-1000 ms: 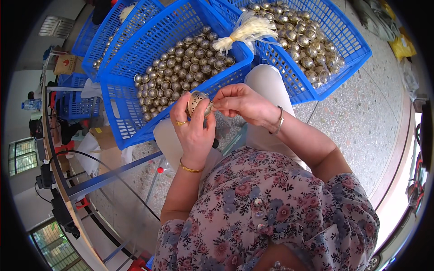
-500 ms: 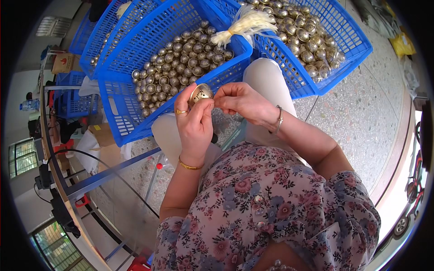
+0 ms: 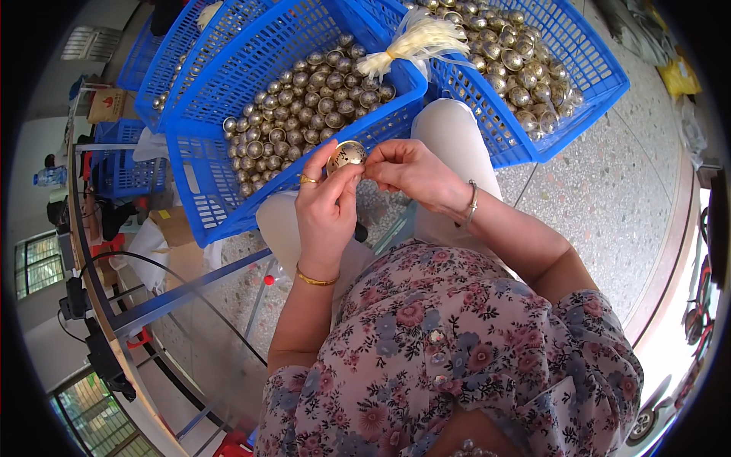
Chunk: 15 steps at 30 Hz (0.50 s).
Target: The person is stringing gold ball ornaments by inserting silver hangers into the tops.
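Note:
Above my lap, my left hand (image 3: 329,202) grips a shiny gold-silver ball (image 3: 347,156) with dark markings between thumb and fingers. My right hand (image 3: 407,174) is at the ball's right edge, its thumb and fingertips pinched together. Whatever lies in that pinch is too small to make out. Just beyond my hands, a blue plastic basket (image 3: 185,160) holds many similar metallic balls (image 3: 304,107). A bundle of pale, thin strips (image 3: 415,44), bound near one end, rests across the rims of two baskets.
At the right, a second blue basket (image 3: 601,65) holds more metallic balls with see-through strips among them. Further blue crates (image 3: 129,171) and a cardboard box (image 3: 106,105) stand at the left. A metal frame bar (image 3: 190,293) runs close to my left arm.
The ball has turned and tilted a little in my left hand and shifted slightly right. My right hand keeps its pinch at the ball's edge, almost in the same place.

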Motion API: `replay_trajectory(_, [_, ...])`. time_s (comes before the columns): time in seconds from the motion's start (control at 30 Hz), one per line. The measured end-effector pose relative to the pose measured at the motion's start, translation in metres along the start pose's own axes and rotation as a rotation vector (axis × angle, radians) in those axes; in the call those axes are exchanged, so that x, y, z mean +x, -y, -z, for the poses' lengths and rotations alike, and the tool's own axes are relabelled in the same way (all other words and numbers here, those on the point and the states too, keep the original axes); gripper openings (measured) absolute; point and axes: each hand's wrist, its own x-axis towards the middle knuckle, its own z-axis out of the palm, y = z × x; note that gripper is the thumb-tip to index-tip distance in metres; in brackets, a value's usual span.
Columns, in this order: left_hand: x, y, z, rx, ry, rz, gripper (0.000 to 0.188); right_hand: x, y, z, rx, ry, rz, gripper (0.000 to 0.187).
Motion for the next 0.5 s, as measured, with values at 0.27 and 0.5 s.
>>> replay_trajectory(0.27, [0.004, 0.000, -0.001, 0.155, 0.000, -0.075, 0.007, -0.003, 0.000, -0.008, -0.199, -0.005, 0.180, 0.006])
replay_trajectory(0.5, [-0.004, 0.023, -0.014, -0.515, -0.120, 0.323, 0.005, -0.007, 0.004, -0.012, -0.686, -0.205, 0.329, 0.013])
